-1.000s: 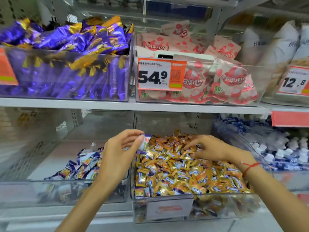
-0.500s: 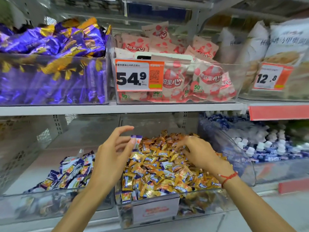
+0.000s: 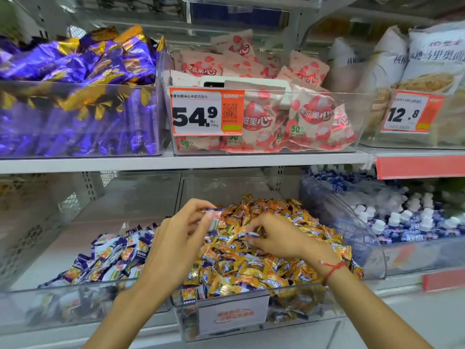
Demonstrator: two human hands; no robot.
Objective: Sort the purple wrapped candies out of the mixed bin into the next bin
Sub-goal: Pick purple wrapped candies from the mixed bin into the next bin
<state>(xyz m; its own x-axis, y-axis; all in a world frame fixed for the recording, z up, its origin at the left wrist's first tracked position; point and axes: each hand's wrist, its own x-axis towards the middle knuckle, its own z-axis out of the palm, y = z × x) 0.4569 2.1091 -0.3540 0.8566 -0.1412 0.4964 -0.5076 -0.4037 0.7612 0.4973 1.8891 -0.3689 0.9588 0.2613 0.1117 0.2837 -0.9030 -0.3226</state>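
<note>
On the lower shelf (image 3: 176, 161), the clear plastic next bin (image 3: 50, 293) at the left already holds a loose drift of purple-and-white wrapped candies (image 3: 108, 253), small crinkly foil pillows with pinched ends, so part of the sorting looks done. The left hand (image 3: 173, 245) hovers at the wall between the two bins and pinches one more purple candy (image 3: 214, 217) between thumb and fingertips, not yet dropped over. To its right, the mixed bin (image 3: 234, 316), also clear and hard-walled with a paper label on its front, is heaped with glossy orange-gold wrappers (image 3: 251, 270); a few purple ones show among them, so I judge a fair amount is left. The right hand (image 3: 274, 238), a red thread at its wrist, curls into the heap and nips another purple-edged wrapper (image 3: 251, 234).
</note>
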